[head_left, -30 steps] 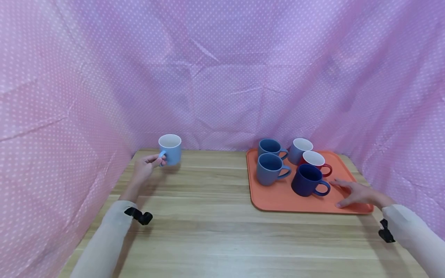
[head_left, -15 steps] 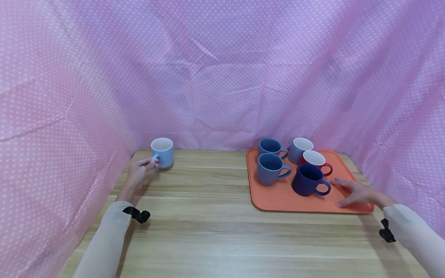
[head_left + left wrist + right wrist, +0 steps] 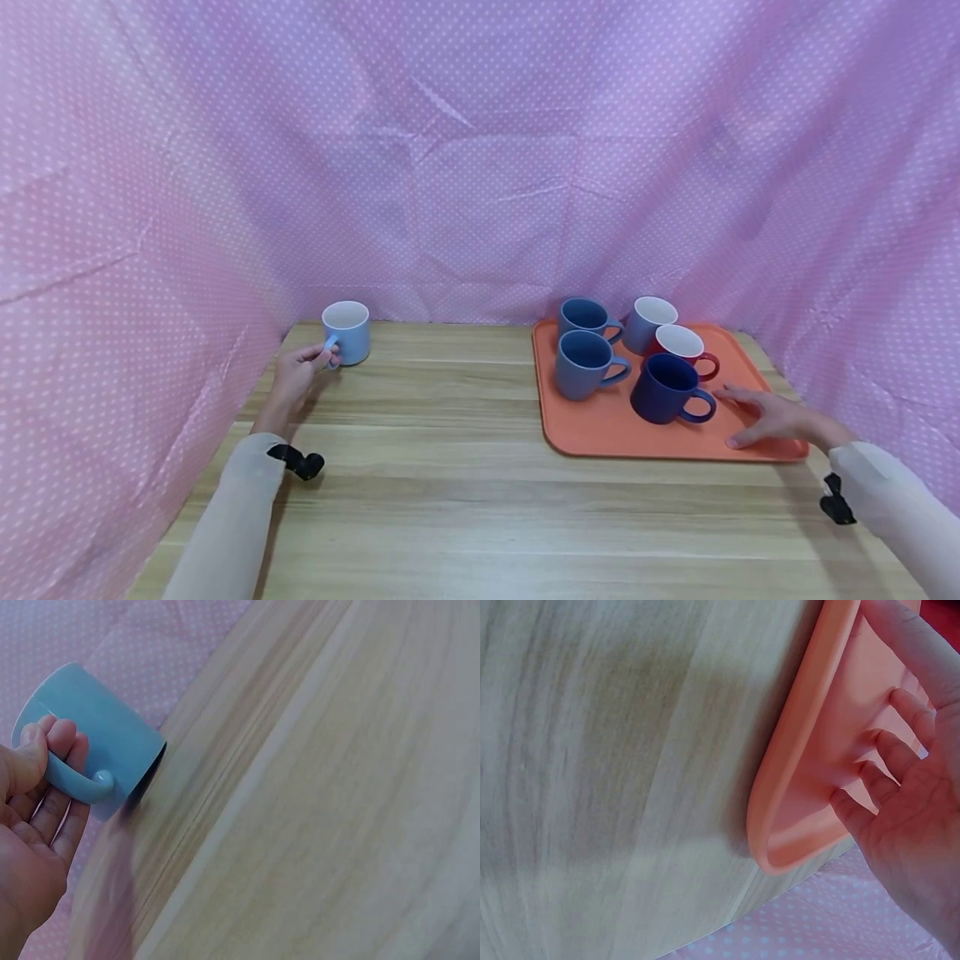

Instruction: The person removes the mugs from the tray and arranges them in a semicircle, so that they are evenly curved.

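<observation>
A light blue mug [image 3: 354,342] with a white inside is upright at the table's far left corner. My left hand [image 3: 292,379] pinches its handle between thumb and fingers; in the left wrist view the handle [image 3: 79,782] crosses the fingers. The mug's base is at or just above the table; I cannot tell which. On the right, my right hand [image 3: 780,417] lies over the orange tray [image 3: 600,437] with fingers spread, and in the right wrist view the fingertips [image 3: 846,801] touch the tray floor. Nearest to that hand stands a dark blue mug [image 3: 660,396].
Also on the tray are two grey-blue mugs [image 3: 577,379], a red mug [image 3: 681,348] with a white inside, and a pale blue mug [image 3: 643,332]. Pink dotted cloth [image 3: 480,167] hangs behind and beside the wooden table [image 3: 450,467].
My left hand has carried the light blue mug left and down toward the table, slowing in the last half second. The right hand and the tray's mugs have stayed in place.
</observation>
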Motion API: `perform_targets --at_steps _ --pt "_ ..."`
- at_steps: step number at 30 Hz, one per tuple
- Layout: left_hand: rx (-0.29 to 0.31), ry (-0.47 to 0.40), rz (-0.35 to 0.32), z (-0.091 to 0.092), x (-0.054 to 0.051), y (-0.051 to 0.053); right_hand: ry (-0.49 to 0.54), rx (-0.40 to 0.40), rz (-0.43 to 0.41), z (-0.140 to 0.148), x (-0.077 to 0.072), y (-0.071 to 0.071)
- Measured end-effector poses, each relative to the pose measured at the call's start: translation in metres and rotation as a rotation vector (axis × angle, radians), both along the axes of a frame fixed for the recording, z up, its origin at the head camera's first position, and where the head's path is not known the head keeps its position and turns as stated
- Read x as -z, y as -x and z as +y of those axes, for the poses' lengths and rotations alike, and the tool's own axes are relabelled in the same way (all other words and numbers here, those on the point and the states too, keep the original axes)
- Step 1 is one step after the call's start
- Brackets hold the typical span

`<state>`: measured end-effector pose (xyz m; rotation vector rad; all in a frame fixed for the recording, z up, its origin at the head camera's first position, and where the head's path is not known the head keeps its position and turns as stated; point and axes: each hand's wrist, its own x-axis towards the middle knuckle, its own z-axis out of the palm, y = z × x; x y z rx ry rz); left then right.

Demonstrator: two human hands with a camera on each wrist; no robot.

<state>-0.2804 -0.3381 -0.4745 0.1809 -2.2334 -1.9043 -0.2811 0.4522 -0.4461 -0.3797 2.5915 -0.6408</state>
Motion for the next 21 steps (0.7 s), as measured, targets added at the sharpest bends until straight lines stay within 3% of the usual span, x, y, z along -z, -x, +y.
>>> perform_targets --at_steps 11,21 --pt "-0.062 0.012 -0.014 -0.004 0.0046 0.0016 -0.002 0.007 -0.016 -0.0006 -0.0026 -0.0004" --pt "-0.046 0.064 0.029 -0.01 0.0078 0.0013 -0.022 0.001 -0.004 -0.0014 -0.0014 0.0009"
